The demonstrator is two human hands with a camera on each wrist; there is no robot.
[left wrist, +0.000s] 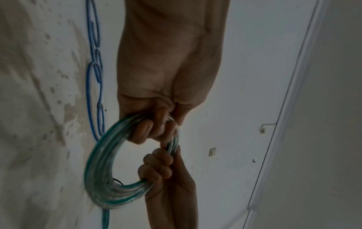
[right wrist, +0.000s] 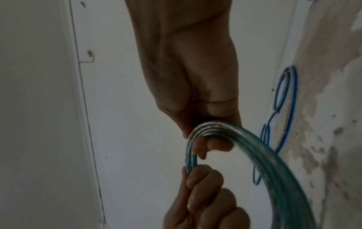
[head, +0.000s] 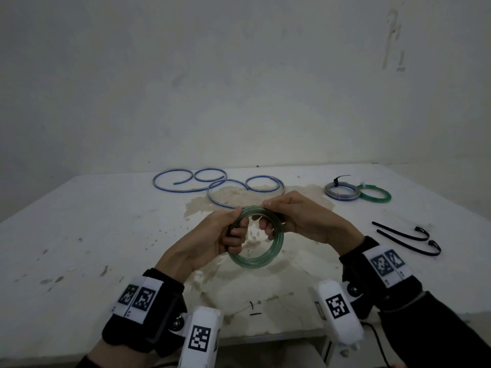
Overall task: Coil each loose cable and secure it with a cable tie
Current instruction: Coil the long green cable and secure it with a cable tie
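Note:
A coil of clear green cable point(head: 253, 264) hangs above the middle of the white table point(head: 106, 235), held by both hands. My left hand point(head: 235, 231) grips its left side with fingers curled through the ring. My right hand point(head: 273, 219) grips the top right, thumb over the strands. In the left wrist view the coil point(left wrist: 98, 170) bulges left of the left hand point(left wrist: 150, 130). In the right wrist view the coil point(right wrist: 274, 162) sweeps down from the right hand point(right wrist: 209, 144). A loose blue cable point(head: 218, 183) lies in loops at the back. Two black cable ties point(head: 406, 236) lie at the right.
At the back right lie a grey-blue coil point(head: 342, 193) bound with a black tie and a green coil point(head: 376, 195) touching it. The tabletop has worn, stained patches in the middle. A bare wall stands right behind the table.

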